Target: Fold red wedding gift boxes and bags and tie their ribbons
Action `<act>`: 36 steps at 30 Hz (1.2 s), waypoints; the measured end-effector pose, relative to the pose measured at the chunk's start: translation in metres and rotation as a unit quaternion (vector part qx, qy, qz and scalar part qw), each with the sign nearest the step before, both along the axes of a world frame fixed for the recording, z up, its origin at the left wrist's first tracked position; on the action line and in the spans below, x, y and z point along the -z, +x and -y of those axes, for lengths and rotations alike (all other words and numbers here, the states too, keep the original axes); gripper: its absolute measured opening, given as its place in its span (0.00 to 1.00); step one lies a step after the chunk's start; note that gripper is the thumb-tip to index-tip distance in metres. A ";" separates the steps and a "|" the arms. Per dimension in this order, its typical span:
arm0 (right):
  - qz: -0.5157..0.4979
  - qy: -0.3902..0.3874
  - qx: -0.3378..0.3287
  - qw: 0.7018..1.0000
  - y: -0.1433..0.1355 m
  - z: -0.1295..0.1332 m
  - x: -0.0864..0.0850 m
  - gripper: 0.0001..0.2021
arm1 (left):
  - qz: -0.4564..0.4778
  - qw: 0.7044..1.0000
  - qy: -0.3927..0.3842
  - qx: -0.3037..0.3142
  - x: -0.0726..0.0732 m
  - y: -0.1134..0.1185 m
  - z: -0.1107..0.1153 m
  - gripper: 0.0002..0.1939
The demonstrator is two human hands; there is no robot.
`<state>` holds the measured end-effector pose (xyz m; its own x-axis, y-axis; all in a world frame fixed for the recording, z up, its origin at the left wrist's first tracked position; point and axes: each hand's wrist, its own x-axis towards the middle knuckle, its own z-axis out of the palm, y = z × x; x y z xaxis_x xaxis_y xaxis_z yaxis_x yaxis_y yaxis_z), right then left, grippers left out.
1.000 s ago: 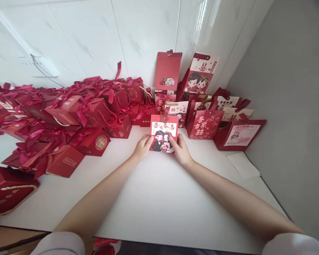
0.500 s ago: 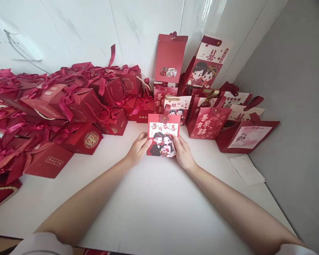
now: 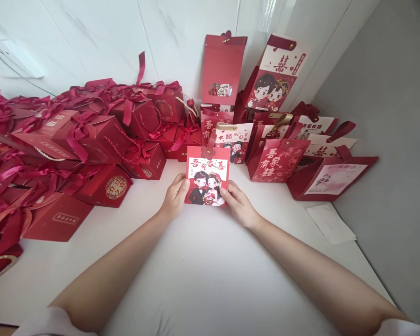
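Observation:
A red and white gift box (image 3: 207, 186) with a cartoon couple, brush lettering and a ribbon at its top is upright between my hands, its printed face toward me. My left hand (image 3: 175, 196) grips its left edge, thumb on the front. On the right edge my right hand (image 3: 241, 203) holds it, thumb near the lower front corner. The fingers behind the box are hidden. Just behind it stands a white and red box (image 3: 235, 140) with another cartoon couple.
Many red ribboned boxes (image 3: 108, 184) are piled at the left. Taller boxes (image 3: 224, 65) are stacked at the back, and red bags (image 3: 334, 179) stand at the right. White papers (image 3: 331, 224) lie on the white table (image 3: 203, 280) by the grey wall.
The held box has shifted slightly left in view with both hands still on it. The surroundings have also moved a little in view, as the camera has turned slightly.

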<state>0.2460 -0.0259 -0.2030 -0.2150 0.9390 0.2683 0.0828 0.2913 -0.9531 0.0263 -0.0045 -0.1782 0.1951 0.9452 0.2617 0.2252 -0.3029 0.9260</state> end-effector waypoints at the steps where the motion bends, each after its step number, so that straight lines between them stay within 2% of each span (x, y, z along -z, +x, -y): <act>1: 0.000 0.001 0.001 1.000 0.000 0.000 0.000 0.15 | 0.004 1.000 0.000 0.002 0.000 0.000 0.000 0.23; 5: -0.011 0.004 0.011 1.000 0.001 0.001 0.000 0.16 | 0.024 0.999 0.003 0.022 0.003 -0.002 -0.001 0.24; 8: -0.031 -0.001 0.018 0.999 0.002 -0.001 0.001 0.16 | 0.059 0.996 -0.003 0.061 0.007 -0.003 -0.004 0.24; 13: -0.067 -0.026 0.012 0.997 0.002 -0.005 0.004 0.18 | 0.118 0.984 -0.078 0.112 0.009 -0.005 -0.008 0.30; 15: -0.067 -0.029 0.011 0.997 0.002 -0.005 0.004 0.17 | 0.123 0.983 -0.082 0.112 0.009 -0.005 -0.009 0.31; 20: -0.059 -0.030 0.022 0.998 0.001 -0.003 0.003 0.16 | 0.114 0.985 -0.084 0.095 0.010 -0.003 -0.007 0.22; 25: -0.089 -0.067 0.003 0.994 -0.001 0.000 0.000 0.15 | 0.143 0.982 -0.106 0.069 0.010 -0.001 -0.006 0.22; 29: -0.058 -0.062 0.013 0.996 -0.001 0.001 0.000 0.16 | 0.121 0.989 -0.079 0.043 0.011 -0.002 -0.007 0.20; 32: -0.031 -0.044 0.028 0.998 0.000 0.001 0.001 0.16 | 0.102 0.991 -0.058 0.062 0.009 -0.002 -0.007 0.19; 36: -0.020 -0.022 0.027 0.999 0.000 0.000 0.001 0.16 | 0.101 0.988 -0.091 0.079 0.005 0.002 -0.005 0.22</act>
<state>0.2459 -0.0258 -0.2040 -0.1537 0.9599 0.2346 0.0579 0.2457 -0.9676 0.0280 0.0008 -0.1834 0.3055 0.9419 0.1394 -0.0072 -0.1441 0.9895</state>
